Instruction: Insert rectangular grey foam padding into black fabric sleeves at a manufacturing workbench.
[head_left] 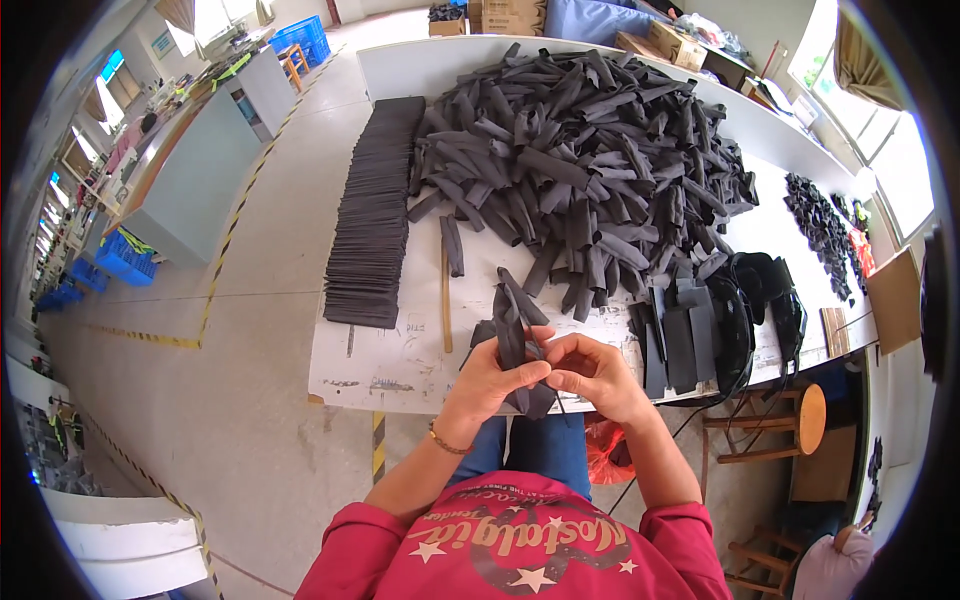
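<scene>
My left hand (482,382) is closed round a folded black fabric piece (511,325), thumb on its near face. The piece stands up from my fist and its lower end hangs at the table's front edge. My right hand (598,378) pinches close against the piece's right side; the exact spot between its fingertips is hard to make out. More dark fabric shows behind my left hand. Beyond my hands lies a big loose heap of similar rolled black fabric pieces (580,165). A long, neat row of stacked black fabric pieces (368,220) runs along the table's left side.
A thin wooden stick (446,305) lies on the white table (350,375). Right of my hands are flat dark pieces (690,340) and black rounded objects (735,325) with cables hanging down. A wooden stool (812,420) and red plastic bag (605,455) are below the edge.
</scene>
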